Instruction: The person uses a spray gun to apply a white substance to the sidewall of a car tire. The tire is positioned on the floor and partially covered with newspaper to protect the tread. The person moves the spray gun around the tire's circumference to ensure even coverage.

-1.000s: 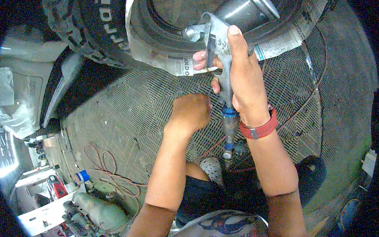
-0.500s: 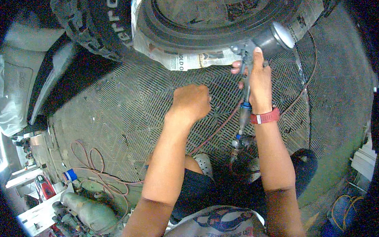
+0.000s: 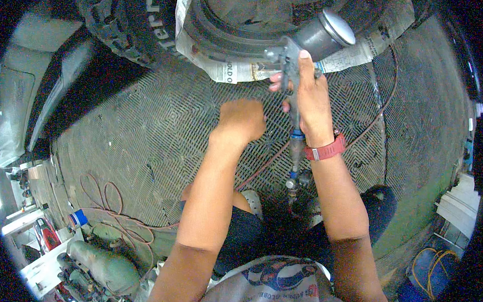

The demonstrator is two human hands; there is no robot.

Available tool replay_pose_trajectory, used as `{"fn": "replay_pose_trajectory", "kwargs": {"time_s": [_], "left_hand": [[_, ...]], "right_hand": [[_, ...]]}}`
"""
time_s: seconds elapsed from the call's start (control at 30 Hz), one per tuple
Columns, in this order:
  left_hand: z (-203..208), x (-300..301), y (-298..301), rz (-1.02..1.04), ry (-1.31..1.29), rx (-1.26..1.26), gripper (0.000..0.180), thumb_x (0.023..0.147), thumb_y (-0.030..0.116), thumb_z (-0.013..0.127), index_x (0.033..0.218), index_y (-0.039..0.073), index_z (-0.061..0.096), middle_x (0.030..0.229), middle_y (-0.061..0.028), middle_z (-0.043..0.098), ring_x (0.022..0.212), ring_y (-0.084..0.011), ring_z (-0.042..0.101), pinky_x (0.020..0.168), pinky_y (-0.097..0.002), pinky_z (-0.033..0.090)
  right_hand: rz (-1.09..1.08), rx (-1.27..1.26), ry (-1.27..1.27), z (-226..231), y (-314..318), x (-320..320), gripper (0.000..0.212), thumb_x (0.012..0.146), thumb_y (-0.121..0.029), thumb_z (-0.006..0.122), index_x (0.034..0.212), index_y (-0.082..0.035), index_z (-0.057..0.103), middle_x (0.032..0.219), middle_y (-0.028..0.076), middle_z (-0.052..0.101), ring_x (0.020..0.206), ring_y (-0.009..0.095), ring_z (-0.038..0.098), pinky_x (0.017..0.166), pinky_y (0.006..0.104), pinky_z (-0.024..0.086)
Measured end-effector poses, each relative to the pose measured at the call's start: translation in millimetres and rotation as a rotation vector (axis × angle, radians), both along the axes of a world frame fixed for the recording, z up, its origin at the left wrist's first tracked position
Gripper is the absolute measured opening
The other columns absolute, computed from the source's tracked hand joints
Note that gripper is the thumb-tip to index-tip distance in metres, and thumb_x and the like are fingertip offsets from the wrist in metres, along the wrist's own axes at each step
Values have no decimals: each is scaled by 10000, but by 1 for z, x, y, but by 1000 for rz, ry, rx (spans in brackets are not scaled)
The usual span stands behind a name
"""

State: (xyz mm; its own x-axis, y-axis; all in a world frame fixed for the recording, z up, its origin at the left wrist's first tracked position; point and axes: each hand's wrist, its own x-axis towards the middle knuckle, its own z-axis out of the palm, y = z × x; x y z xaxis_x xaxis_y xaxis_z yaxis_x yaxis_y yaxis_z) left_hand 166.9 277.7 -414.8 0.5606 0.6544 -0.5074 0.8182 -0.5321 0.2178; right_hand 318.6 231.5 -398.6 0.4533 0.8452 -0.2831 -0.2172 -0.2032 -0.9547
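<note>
My right hand [image 3: 312, 97] is wrapped around a grey spray gun [image 3: 291, 73] with a metal cup [image 3: 322, 39] on top, thumb upright along its back. The gun's nozzle end is turned left, in front of a dark wheel rim [image 3: 216, 35] at the top. Newspaper [image 3: 225, 72] is tucked around the rim, between it and a black tyre [image 3: 115, 27] with raised lettering. Apart from the gun, my left hand [image 3: 240, 120] is a fist, knuckles up, above the floor mat. No object shows in it.
A thin reddish air hose [image 3: 119, 213] lies looped on the ribbed floor mat [image 3: 162, 127] and runs past my feet. A green compressor tank [image 3: 107, 266] stands at lower left. Grey vehicle bodywork [image 3: 23, 79] is at far left, and a blue container [image 3: 426, 280] at lower right.
My right hand and the spray gun have moved left and slightly up along the wheel's lower edge. My left fist has shifted only slightly, with the view itself moving a little.
</note>
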Motion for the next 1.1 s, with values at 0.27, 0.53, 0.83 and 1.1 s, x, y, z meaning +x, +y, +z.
{"fn": "replay_pose_trajectory", "kwargs": {"time_s": [0.27, 0.53, 0.83, 1.1], "left_hand": [[-10, -14, 7, -15, 5, -51, 291, 971, 261, 593, 1102, 99, 796, 1144, -197, 791, 1065, -418, 761, 925, -578, 592], [-6, -22, 12, 46, 11, -21, 302, 940, 276, 684, 1069, 41, 824, 1105, -232, 794, 1054, -406, 775, 930, -530, 606], [-14, -42, 22, 71, -29, -8, 339, 976, 310, 632, 1083, 41, 810, 1096, -260, 777, 1056, -447, 755, 943, -565, 588], [-1, -62, 31, 203, -7, -49, 334, 1002, 334, 615, 1094, 78, 810, 1114, -239, 774, 1076, -447, 742, 942, -555, 577]], "right_hand": [[111, 134, 211, 36, -6, -27, 708, 1116, -647, 403, 1316, -16, 652, 993, 151, 787, 821, 204, 775, 452, 277, 501], [-70, -11, -13, -37, -26, -33, 653, 1143, -584, 404, 1336, -9, 643, 987, 138, 789, 811, 197, 770, 474, 286, 515], [-78, 35, -350, -79, -42, -76, 470, 1152, -420, 492, 1291, -24, 703, 835, 79, 711, 611, 155, 562, 579, 345, 451], [106, 249, -198, -43, -36, -94, 534, 1129, -375, 542, 1544, -41, 580, 1037, 204, 794, 948, 303, 766, 899, 419, 588]]}}
